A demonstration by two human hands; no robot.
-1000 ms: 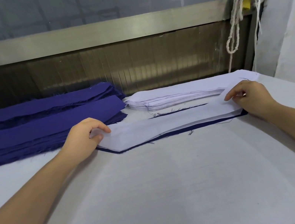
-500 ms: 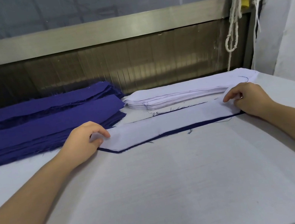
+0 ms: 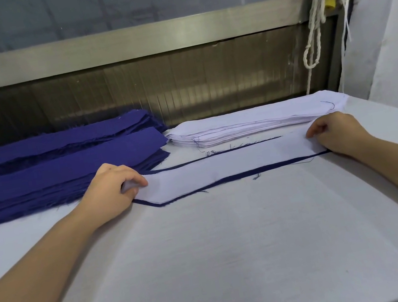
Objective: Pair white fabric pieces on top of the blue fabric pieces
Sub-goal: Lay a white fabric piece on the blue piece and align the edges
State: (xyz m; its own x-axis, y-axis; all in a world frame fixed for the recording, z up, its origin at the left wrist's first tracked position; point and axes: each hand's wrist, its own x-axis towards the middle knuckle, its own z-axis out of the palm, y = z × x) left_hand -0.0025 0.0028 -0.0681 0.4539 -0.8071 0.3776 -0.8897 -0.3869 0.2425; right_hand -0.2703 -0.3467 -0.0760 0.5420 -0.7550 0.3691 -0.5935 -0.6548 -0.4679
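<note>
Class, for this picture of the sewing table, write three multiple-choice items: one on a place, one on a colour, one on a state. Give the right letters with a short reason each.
1. Where is the blue stack?
A. Left of the white stack
B. Right of it
C. On top of it

2. What colour edge shows under the white piece?
A. Red
B. Dark blue
C. Green

3. What are the hands doing?
A. Both raised off the table
B. One at each end of the white piece
C. Both on the blue stack

Key: 1 A, the blue stack lies at the far left beside the white one. 2 B, a blue piece rims it. 3 B, the left hand and the right hand rest on opposite ends.
</note>
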